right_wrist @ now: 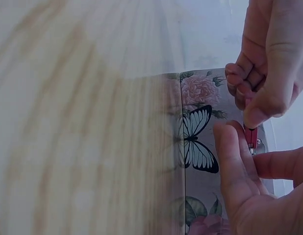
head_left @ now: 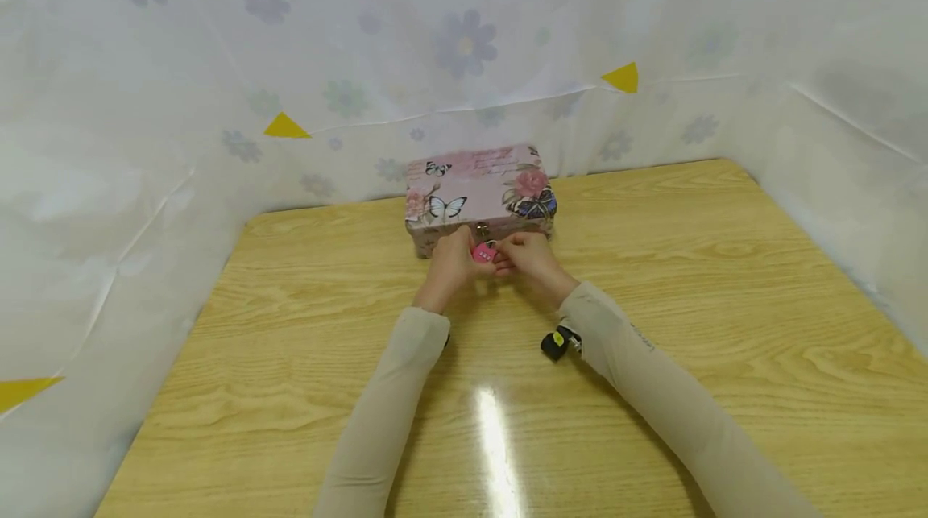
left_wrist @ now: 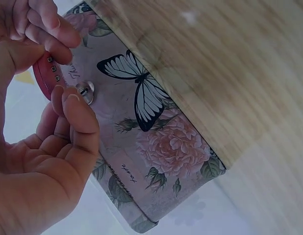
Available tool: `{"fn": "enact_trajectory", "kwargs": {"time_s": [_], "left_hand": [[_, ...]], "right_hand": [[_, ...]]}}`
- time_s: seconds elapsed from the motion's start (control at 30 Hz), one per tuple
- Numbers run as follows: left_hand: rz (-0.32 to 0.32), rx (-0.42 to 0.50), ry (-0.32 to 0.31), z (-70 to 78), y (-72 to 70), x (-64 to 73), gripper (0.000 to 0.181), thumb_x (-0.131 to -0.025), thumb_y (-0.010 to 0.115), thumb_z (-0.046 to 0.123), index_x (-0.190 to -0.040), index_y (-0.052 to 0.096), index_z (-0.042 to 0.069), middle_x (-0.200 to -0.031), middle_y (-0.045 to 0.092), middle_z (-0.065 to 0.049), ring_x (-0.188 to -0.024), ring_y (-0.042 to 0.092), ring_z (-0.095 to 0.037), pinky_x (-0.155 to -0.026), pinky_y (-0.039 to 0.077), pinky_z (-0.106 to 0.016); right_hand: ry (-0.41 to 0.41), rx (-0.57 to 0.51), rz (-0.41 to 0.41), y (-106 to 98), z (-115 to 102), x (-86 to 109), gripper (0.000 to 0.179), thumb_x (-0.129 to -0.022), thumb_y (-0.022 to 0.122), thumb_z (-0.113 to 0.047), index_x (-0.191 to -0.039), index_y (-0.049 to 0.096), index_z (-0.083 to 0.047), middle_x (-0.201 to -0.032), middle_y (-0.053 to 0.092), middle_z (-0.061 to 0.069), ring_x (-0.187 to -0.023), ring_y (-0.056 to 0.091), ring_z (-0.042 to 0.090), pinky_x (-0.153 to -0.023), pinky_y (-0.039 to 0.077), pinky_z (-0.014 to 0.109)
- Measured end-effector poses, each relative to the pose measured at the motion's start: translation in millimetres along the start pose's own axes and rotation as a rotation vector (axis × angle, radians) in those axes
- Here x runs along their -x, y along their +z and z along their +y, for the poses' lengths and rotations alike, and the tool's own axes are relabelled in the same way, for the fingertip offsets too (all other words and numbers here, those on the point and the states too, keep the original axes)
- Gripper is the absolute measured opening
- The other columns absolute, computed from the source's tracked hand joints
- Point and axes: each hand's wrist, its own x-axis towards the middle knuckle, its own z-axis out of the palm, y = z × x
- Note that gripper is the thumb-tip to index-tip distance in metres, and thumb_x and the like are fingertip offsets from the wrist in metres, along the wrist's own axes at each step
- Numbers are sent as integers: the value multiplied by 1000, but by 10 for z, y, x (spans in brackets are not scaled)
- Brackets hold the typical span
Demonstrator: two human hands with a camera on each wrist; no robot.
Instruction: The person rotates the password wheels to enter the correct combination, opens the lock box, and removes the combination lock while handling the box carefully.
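A pink combination padlock (head_left: 484, 253) with a row of small number dials is between both hands, just in front of the box's metal clasp (head_left: 482, 228). My left hand (head_left: 451, 259) pinches the padlock body between thumb and fingers. From the other side, my right hand (head_left: 532, 258) pinches at the padlock's shackle end; its fingertips partly hide the shackle. Behind them a pink box (head_left: 478, 188) printed with butterflies and roses rests on the table, lid down. In the left wrist view, the clasp (left_wrist: 85, 91) shows right beside the padlock (left_wrist: 46, 76).
The wood-grain table (head_left: 304, 341) reaches out on both sides of the box. White flowered sheeting (head_left: 464, 43) hangs behind it and along both sides, with yellow triangles (head_left: 287, 126) on it. A black strap device (head_left: 556, 343) is at my right wrist.
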Motion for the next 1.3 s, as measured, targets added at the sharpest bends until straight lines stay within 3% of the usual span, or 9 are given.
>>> {"fn": "enact_trajectory", "kwargs": {"time_s": [0.3, 0.57, 0.97, 1.3], "left_hand": [[-12, -49, 83, -35, 2, -12, 37, -75, 82, 17, -84, 48, 6, -74, 53, -5, -66, 47, -19, -55, 38, -25], [-61, -22, 95, -43, 1, 6, 36, -78, 81, 17, -86, 48, 6, -77, 56, -6, -66, 50, -19, -57, 41, -27], [-75, -60, 159, -50, -12, 11, 37, -77, 82, 17, -87, 48, 5, -79, 57, -7, -67, 50, -18, -59, 43, -26], [-97, 29, 129, -57, 17, -1, 36, -79, 79, 15, -91, 47, 5, -77, 55, -7, -64, 49, -17, -54, 41, -25]], "right_hand": [[19, 34, -58, -61, 4, -17, 25, -97, 48, -1, -108, 57, 20, -67, 64, 5, -58, 64, 10, -70, 60, 37], [35, 35, -99, -102, -11, -3, 23, -99, 48, -3, -106, 56, 17, -70, 64, 5, -61, 65, 11, -72, 60, 36], [35, 82, -150, -163, -30, 18, 25, -99, 48, -5, -110, 57, 16, -73, 66, 6, -65, 66, 12, -68, 60, 30], [32, 66, -159, -195, -18, -5, 23, -99, 49, -6, -106, 58, 15, -73, 67, 6, -65, 67, 12, -73, 60, 35]]}}
